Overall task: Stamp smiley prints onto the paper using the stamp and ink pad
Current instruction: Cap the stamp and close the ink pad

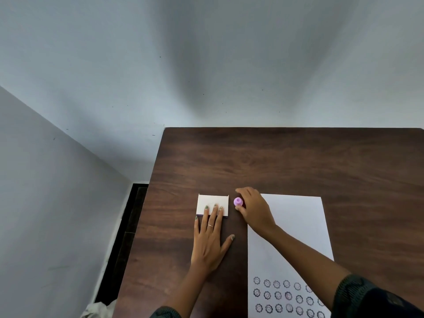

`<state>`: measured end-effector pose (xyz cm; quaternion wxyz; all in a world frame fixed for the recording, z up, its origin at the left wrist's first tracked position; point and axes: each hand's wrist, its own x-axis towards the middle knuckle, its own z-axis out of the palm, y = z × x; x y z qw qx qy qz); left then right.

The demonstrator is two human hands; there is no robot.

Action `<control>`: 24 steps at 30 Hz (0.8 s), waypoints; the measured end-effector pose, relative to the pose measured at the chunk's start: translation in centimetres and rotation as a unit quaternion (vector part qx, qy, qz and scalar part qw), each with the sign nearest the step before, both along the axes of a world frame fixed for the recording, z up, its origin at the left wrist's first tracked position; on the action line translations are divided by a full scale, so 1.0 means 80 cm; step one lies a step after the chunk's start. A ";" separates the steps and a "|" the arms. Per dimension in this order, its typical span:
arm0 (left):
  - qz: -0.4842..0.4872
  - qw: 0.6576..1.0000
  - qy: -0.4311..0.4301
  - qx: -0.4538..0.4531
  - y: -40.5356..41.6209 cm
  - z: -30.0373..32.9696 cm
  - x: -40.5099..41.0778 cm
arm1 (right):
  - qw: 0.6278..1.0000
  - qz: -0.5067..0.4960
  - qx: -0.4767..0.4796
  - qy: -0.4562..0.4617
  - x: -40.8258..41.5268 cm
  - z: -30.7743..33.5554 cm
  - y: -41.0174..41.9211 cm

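Note:
A white sheet of paper (296, 226) lies on the dark wooden table (298, 161), with several rows of black smiley prints (282, 296) at its near end. A small pink stamp (238, 201) stands upright on the table just left of the paper. My right hand (252, 210) curls around the stamp, thumb and fingers on either side of it; whether they touch it I cannot tell. The white ink pad box (212, 200) sits to the left, closed. My left hand (211, 239) lies flat with its fingertips resting on the box's near edge.
The table's left edge runs close to the ink pad box, with a black floor strip (124, 237) below it. A pale wall (206, 65) stands behind the table. A crumpled white thing (98, 309) lies by the bottom left corner of the table.

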<state>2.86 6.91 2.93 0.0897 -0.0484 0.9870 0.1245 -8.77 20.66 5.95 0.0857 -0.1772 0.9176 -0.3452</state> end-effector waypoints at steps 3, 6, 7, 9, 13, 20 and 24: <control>-0.001 1.000 0.006 -0.010 0.001 0.002 0.000 | 0.999 -0.020 0.021 0.040 0.007 -0.004 0.020; 0.001 1.000 0.014 -0.009 0.002 -0.001 0.002 | 0.996 -0.057 0.057 0.048 0.023 -0.014 0.050; 0.001 1.000 0.015 -0.008 0.003 -0.003 0.003 | 0.994 -0.058 0.080 0.050 0.029 -0.018 0.061; -0.001 1.000 0.021 -0.005 0.005 -0.005 0.004 | 0.988 -0.042 0.138 0.052 0.041 -0.028 0.079; -0.004 1.000 0.025 -0.003 0.010 -0.006 0.004 | 0.973 -0.013 0.227 0.030 0.060 -0.042 0.093; -0.005 1.000 0.024 0.001 0.009 -0.009 0.005 | 0.970 -0.031 0.241 0.011 0.054 -0.047 0.081; -0.008 1.000 0.027 0.000 0.008 -0.011 0.005 | 0.970 -0.030 0.241 0.013 0.053 -0.047 0.081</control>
